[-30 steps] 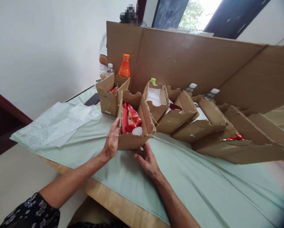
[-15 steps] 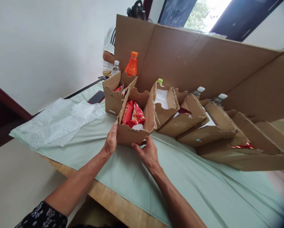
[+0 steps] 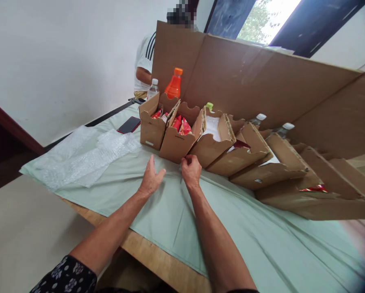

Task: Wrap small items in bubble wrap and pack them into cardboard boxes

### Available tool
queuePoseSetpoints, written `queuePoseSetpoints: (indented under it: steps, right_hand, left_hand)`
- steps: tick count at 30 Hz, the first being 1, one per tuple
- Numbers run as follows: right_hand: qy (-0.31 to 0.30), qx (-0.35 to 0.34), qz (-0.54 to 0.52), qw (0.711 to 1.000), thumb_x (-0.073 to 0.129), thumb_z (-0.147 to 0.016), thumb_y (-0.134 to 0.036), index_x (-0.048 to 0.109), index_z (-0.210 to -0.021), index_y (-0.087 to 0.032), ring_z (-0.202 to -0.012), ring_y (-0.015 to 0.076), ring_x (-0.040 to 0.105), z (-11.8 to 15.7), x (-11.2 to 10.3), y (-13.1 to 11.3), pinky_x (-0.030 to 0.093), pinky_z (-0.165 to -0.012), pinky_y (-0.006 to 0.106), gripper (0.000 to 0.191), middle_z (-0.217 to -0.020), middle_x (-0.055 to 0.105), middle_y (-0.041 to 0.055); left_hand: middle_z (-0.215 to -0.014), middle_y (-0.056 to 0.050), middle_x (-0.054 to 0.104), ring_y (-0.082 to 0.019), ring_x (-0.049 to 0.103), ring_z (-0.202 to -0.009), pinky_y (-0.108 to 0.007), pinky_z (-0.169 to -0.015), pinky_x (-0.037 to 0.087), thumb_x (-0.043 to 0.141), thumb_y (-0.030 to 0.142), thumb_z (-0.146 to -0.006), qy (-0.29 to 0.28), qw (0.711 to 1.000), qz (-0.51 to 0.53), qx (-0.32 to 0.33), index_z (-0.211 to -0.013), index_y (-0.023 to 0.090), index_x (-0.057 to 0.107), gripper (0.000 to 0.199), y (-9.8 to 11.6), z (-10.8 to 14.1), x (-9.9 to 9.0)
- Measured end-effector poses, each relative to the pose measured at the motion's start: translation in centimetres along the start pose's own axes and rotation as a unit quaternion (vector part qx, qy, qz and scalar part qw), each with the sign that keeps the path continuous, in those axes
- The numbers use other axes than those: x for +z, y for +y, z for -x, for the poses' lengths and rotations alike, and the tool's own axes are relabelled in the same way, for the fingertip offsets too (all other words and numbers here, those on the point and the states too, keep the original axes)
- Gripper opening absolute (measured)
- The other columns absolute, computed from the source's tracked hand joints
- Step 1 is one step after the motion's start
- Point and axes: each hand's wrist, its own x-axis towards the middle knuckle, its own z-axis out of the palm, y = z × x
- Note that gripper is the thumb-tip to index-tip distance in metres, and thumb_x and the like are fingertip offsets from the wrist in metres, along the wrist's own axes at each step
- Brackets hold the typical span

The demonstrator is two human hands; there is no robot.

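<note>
A cardboard box with red snack packets inside stands in a row of similar boxes. My left hand is held over the green cloth in front of it, thumb and fingers apart, holding nothing. At the box's lower right front, my right hand has its fingers curled together near the cloth; what they hold, if anything, is hidden. To the left stands another box with red packets, and to the right one with bubble wrap in it.
Bubble wrap and a phone lie on the cloth at left. Behind the boxes are an orange bottle, clear bottles and a tall cardboard panel. A person's arm shows beyond the panel.
The box with red packets has moved back into the row, between its neighbours. My left hand has let go of it and opened. My right hand's fingers have curled in at its base.
</note>
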Motion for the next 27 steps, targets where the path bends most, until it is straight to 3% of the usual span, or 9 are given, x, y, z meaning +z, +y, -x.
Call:
queuePoseSetpoints:
  steps: [4,7,10,17,20,23,27]
  right_hand:
    - [-0.049,-0.047,-0.012,0.998,0.053,-0.087,-0.041,0.068,-0.082,-0.02,-0.071,0.0226,0.066,1.6,-0.8,-0.4,0.053,-0.075,0.036,0.027,-0.076,0.074,0.0067]
    - [-0.11,-0.094,-0.032,0.989,0.055,-0.087,-0.035,0.074,-0.101,-0.021,-0.085,0.0214,0.071,2.3,-0.3,-1.3,0.056,-0.08,0.034,0.027,-0.097,0.078,0.0069]
    - [-0.154,-0.115,-0.038,0.981,0.062,-0.081,-0.025,0.069,-0.127,-0.022,-0.097,0.0221,0.073,1.2,0.9,-2.1,0.059,-0.086,0.036,0.046,-0.123,0.075,0.0092]
    - [-0.169,-0.114,-0.008,0.979,0.067,-0.079,-0.022,0.057,-0.145,-0.018,-0.11,0.0294,0.073,-1.8,1.5,-1.8,0.058,-0.098,0.049,0.066,-0.138,0.067,0.0171]
    - [-0.174,-0.13,0.0,0.976,0.066,-0.079,-0.022,0.066,-0.133,-0.019,-0.104,0.0278,0.074,-1.9,0.7,-2.3,0.059,-0.096,0.046,0.054,-0.132,0.071,0.0149]
    - [-0.173,-0.163,-0.006,0.971,0.06,-0.085,-0.026,0.072,-0.12,-0.021,-0.102,0.0244,0.074,-2.0,0.1,-4.6,0.058,-0.096,0.041,0.037,-0.117,0.077,0.0096]
    - [-0.169,-0.218,-0.002,0.961,0.055,-0.089,-0.025,0.055,-0.147,-0.021,-0.092,0.022,0.074,-3.5,0.9,-9.7,0.056,-0.092,0.037,0.058,-0.105,0.078,0.0046]
  left_hand:
    - [-0.156,-0.021,0.049,-0.035,0.045,-0.148,-0.052,-0.126,0.031,0.07,0.021,-0.077,0.009,1.0,0.001,-0.001,-0.151,0.012,0.042,0.08,0.2,0.2,0.2]
    - [-0.151,-0.021,0.054,-0.035,0.049,-0.145,-0.052,-0.125,0.033,0.07,0.022,-0.076,0.017,1.0,0.007,-0.004,-0.148,0.011,0.044,0.078,0.5,0.2,0.2]
    - [-0.146,-0.022,0.057,-0.035,0.053,-0.14,-0.052,-0.123,0.037,0.069,0.021,-0.075,0.027,0.999,0.015,-0.011,-0.146,0.01,0.046,0.075,0.7,0.1,0.2]
    - [-0.139,-0.021,0.062,-0.035,0.06,-0.133,-0.052,-0.119,0.042,0.071,0.019,-0.071,0.056,0.996,0.062,-0.039,-0.139,0.013,0.053,0.07,1.2,-0.1,0.3]
    - [-0.136,-0.019,0.064,-0.033,0.061,-0.131,-0.05,-0.116,0.044,0.072,0.019,-0.072,0.075,0.991,0.093,-0.061,-0.136,0.016,0.055,0.067,1.5,-0.1,0.3]
    - [-0.13,-0.018,0.067,-0.03,0.065,-0.125,-0.048,-0.112,0.048,0.07,0.021,-0.075,0.1,0.983,0.125,-0.09,-0.133,0.017,0.056,0.06,1.8,-0.4,-0.1]
    - [-0.125,-0.017,0.069,-0.029,0.068,-0.118,-0.046,-0.108,0.052,0.066,0.027,-0.081,0.138,0.97,0.164,-0.112,-0.129,0.016,0.057,0.05,2.2,-1.0,-1.0]
